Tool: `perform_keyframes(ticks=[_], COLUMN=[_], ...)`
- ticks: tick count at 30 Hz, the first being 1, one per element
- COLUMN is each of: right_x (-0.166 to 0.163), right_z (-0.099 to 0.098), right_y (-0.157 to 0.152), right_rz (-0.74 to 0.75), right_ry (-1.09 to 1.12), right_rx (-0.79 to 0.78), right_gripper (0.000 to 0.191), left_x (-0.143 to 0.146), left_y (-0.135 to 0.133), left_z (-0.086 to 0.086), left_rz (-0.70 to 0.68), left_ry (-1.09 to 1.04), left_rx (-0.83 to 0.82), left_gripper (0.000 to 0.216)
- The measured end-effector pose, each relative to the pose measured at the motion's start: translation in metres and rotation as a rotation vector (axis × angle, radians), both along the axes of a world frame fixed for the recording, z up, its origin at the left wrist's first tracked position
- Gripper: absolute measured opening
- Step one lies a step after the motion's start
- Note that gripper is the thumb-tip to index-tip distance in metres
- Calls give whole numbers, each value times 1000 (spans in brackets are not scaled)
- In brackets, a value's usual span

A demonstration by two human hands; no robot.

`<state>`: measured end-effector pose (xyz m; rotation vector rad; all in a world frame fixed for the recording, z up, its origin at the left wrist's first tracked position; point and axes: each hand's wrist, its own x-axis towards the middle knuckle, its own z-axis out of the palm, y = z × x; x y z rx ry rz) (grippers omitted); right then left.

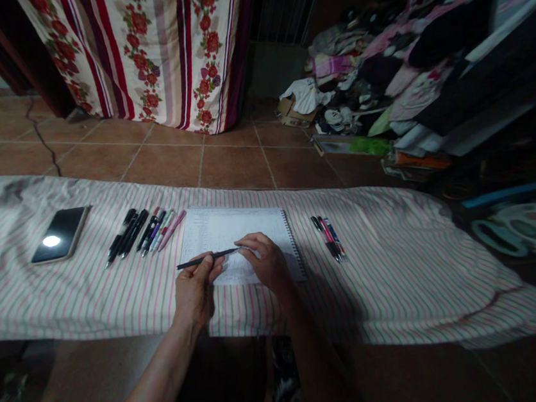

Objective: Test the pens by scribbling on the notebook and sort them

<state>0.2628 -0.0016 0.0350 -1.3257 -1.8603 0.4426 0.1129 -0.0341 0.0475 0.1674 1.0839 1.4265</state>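
Note:
A slim black pen (225,253) lies almost level over the open spiral notebook (255,218). My left hand (195,287) grips its barrel between thumb and fingers. At the pen's right end, my right hand (267,259) has thumb and forefinger pinched around the tip; whether a small part sits there is too fine to see. Both hands are above the lower half of the page, which carries faint writing. Left of the notebook, several pens (143,231) lie side by side. To its right is a smaller group of pens (329,239).
A phone (61,234) with a bright reflection lies at the left on the striped cloth (401,263). Beyond the covered surface are a tiled floor (225,161), a floral curtain (145,54) and a heap of clothes (378,66) at the right.

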Motion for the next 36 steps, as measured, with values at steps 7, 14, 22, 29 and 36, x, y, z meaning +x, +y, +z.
perform_keyframes(ticks=[7,14,22,29,36], right_x=[1,6,21,35,51], right_z=[1,1,0,-2,-6], right_y=[0,1,3,4,4], right_rz=[-2,-16,-40,-25,-92], right_ry=[-11,-3,14,14,-2], right_rx=[-26,-43,-96,-86,-98], right_gripper=[16,16,16,15,15], left_x=[0,-5,-14,-22,-36], left_y=[-1,0,0,0,0], left_z=[0,-3,-4,3,0], left_rz=[6,15,19,32,44], left_ry=[2,5,10,18,30], left_rx=[8,10,9,-34,-20], left_gripper=[6,6,7,10,9])
